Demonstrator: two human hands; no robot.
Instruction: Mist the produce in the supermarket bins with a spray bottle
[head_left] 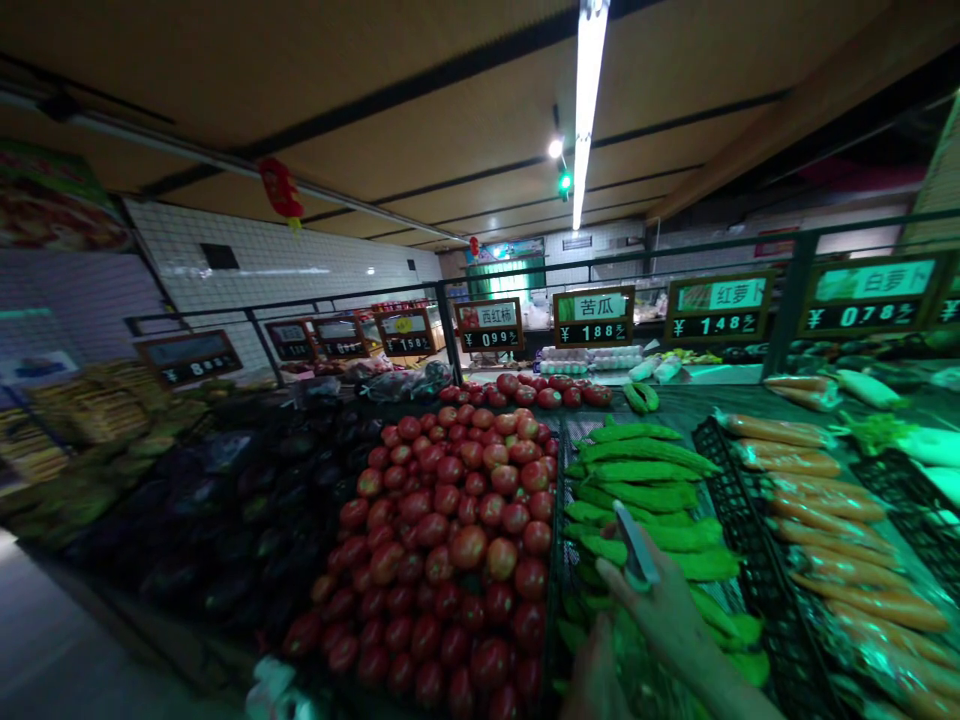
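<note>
My right hand (667, 605) reaches in from the lower right over the bitter melons (645, 465). Its fingers are closed on what looks like a pair of scissors (636, 552), with a pale tip pointing up and away from me. Lower down, my left hand (595, 675) is blurred and partly cut off by the bottom edge. It is beside green melons and something clear, perhaps plastic film, at the crate's near end; whether it grips anything is hidden.
A heap of tomatoes (442, 530) lies left of the melons, with dark eggplants (262, 490) beyond. On the right, wrapped carrots (832, 510) lie past a black crate wall (761, 560). Price signs (594, 318) hang along a dark rail behind. A crumpled plastic bag (277, 690) is at the front edge.
</note>
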